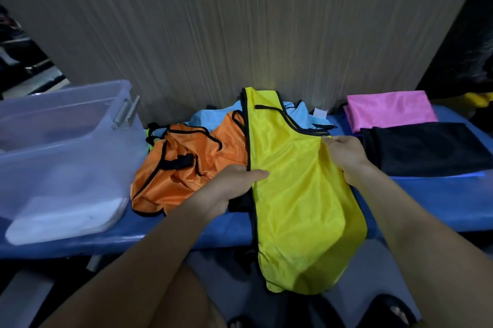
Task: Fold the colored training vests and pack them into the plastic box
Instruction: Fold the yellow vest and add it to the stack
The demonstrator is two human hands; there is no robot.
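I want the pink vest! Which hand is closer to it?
Right. The right hand grips the yellow vest just below-left of the pink vest; the left hand is farther left.

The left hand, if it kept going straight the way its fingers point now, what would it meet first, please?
The left hand points rightwards and already grips the yellow vest at its black-trimmed edge. Going on, it would slide across that vest toward the right hand, probably reaching it next, though depth is unclear.
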